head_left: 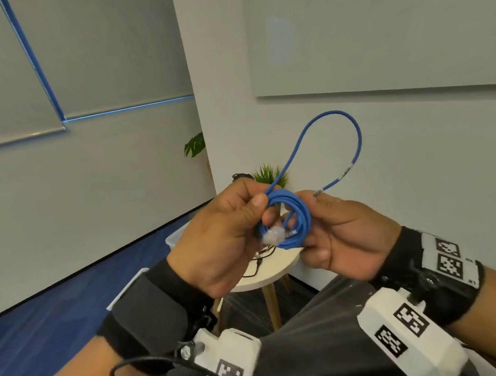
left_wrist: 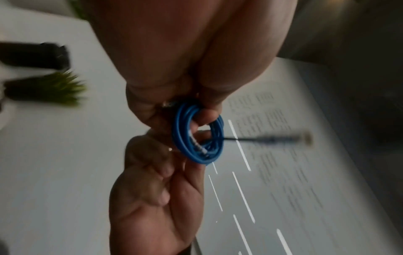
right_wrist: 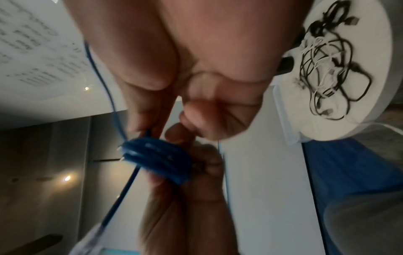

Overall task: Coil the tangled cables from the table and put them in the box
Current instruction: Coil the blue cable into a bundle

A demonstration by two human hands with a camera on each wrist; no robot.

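The round white table [head_left: 271,270] and the clear box [head_left: 176,237] are mostly hidden behind the left hand [head_left: 214,234] and right hand [head_left: 347,233], whose curled fingers pinch the blue cable [head_left: 294,214] coil upright in the air, its loose loop sticking up.

Blue cable [head_left: 297,213], white table [head_left: 271,271], black-and-white cables [right_wrist: 327,69]

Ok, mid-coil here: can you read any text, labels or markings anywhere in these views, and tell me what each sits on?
No text can be quoted.
Whiteboard: handwritten lines, too blurred to read.
Blue cable: small white print on the jacket, too small to read.
Wrist camera housings: black-and-white square code markers only, no words.
Left hand and right hand: no markings.
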